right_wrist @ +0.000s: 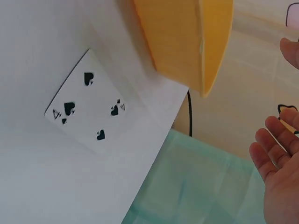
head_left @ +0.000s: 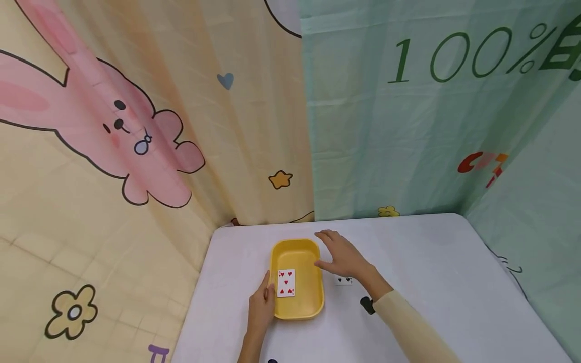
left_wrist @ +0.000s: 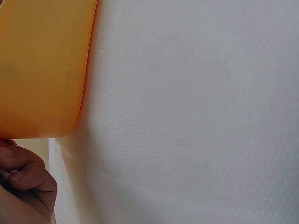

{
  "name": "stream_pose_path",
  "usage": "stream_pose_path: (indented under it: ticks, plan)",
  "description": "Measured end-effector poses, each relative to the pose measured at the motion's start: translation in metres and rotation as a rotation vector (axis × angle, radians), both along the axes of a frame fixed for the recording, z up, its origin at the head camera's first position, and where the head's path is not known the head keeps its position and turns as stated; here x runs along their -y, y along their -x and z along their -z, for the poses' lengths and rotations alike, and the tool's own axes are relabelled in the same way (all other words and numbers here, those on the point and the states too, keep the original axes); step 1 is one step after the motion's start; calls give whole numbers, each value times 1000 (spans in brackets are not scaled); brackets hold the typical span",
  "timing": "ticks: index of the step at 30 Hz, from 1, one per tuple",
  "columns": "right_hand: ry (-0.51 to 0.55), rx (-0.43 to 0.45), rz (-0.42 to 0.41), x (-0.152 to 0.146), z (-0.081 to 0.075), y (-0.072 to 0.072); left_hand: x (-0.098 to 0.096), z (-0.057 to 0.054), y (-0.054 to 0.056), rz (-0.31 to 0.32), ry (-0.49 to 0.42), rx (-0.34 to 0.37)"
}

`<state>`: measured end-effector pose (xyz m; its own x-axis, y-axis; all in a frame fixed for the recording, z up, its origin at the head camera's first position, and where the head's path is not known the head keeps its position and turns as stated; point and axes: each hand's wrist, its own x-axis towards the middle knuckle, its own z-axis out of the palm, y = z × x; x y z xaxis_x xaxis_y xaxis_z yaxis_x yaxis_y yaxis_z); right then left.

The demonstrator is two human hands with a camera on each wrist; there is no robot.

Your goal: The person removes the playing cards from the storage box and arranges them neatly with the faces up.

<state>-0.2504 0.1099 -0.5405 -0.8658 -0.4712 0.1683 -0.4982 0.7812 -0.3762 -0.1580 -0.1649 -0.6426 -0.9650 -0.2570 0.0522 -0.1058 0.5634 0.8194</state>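
Observation:
A yellow tray point(head_left: 309, 282) stands on the white table, and a playing card with red hearts point(head_left: 286, 283) lies face up inside it, towards the left. My left hand point(head_left: 262, 308) grips the tray's left side, thumb by the rim; curled fingers point(left_wrist: 28, 175) show beside the tray wall point(left_wrist: 42, 70) in the left wrist view. Over the tray's right rim, my right hand point(head_left: 343, 256) is raised, thumb and fingers spread, holding nothing. Beneath that arm a playing card with black spades point(right_wrist: 86, 105) lies face up on the table, partly covered in the head view.
The white table point(head_left: 422, 272) extends to the right of the tray. Behind it hang a cream curtain point(head_left: 254, 131) and a green curtain point(head_left: 386, 131). A small black object point(head_left: 367, 305) is at the right wrist.

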Motion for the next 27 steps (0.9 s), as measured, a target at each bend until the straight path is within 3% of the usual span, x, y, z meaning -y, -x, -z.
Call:
stream_pose_path:
  ticks: [9,21,27]
  plan:
    - [-4,21,-122,43,8,4,2,-2,1,-1,-20,-5]
    - [-92,159,-113,82,45,1,1,0,2,27,-29,-11]
    - [-184,164,-147,94,59,0,2,-1,1,29,-45,-13]
